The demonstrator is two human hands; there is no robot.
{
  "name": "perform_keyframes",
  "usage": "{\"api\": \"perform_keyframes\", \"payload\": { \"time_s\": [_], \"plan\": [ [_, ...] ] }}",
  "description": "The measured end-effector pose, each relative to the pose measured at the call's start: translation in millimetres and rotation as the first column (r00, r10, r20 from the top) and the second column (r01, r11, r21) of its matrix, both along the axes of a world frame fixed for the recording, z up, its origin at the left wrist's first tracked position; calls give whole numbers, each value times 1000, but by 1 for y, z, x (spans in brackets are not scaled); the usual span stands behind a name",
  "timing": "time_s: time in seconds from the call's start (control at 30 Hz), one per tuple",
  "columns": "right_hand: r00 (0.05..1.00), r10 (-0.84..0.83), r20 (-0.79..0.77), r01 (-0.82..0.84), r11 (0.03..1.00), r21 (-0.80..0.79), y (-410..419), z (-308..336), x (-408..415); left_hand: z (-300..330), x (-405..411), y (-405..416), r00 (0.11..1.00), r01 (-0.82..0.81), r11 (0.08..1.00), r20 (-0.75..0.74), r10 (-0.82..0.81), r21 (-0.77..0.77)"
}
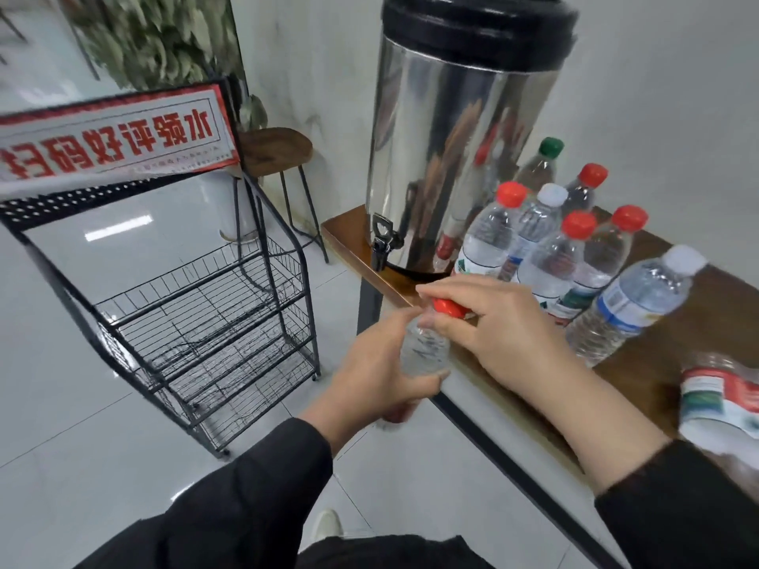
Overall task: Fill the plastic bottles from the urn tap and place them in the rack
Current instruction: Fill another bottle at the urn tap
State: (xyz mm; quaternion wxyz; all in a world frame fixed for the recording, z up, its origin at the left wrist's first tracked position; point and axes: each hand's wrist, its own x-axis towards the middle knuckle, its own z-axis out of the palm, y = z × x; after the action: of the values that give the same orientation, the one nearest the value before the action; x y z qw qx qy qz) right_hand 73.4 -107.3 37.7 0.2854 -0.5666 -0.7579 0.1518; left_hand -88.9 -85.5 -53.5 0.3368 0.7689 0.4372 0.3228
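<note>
At the right edge of the frame a labelled bottle [723, 408] is cut off and blurred. The held bottle [425, 347], centre frame just off the counter [673, 388] edge, is partly hidden by both hands. The left hand [378, 384] wraps its body, grip closed round it. The right hand [493, 322] has its fingers pressed on the red cap [449, 308]. The urn [456, 158] stands upper centre, tap [384, 240] facing left. The wire rack [197, 314] stands at left, shelves bare.
</note>
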Motion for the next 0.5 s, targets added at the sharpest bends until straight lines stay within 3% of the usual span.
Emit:
{"api": "perform_keyframes", "payload": {
  "time_s": [0.17, 0.3, 0.4, 0.5],
  "plan": [
    [990, 31, 139, -32, 999, 4, -62, 41, 41, 28, 43, -56, 995, 69, 991, 63, -76, 116],
    [983, -35, 182, 22, 997, 72, -112, 63, 78, 53, 85, -98, 985, 118, 980, 108, -136, 163],
    [981, -42, 191, 51, 998, -44, -146, 79, 113, 67, 113, -118, 972, 193, 978, 120, -201, 80],
    [973, -134, 186, 139, 990, -13, -174, 91, 144, 76, 139, -135, 965, 243, 965, 79, -251, 97]
  ]
}}
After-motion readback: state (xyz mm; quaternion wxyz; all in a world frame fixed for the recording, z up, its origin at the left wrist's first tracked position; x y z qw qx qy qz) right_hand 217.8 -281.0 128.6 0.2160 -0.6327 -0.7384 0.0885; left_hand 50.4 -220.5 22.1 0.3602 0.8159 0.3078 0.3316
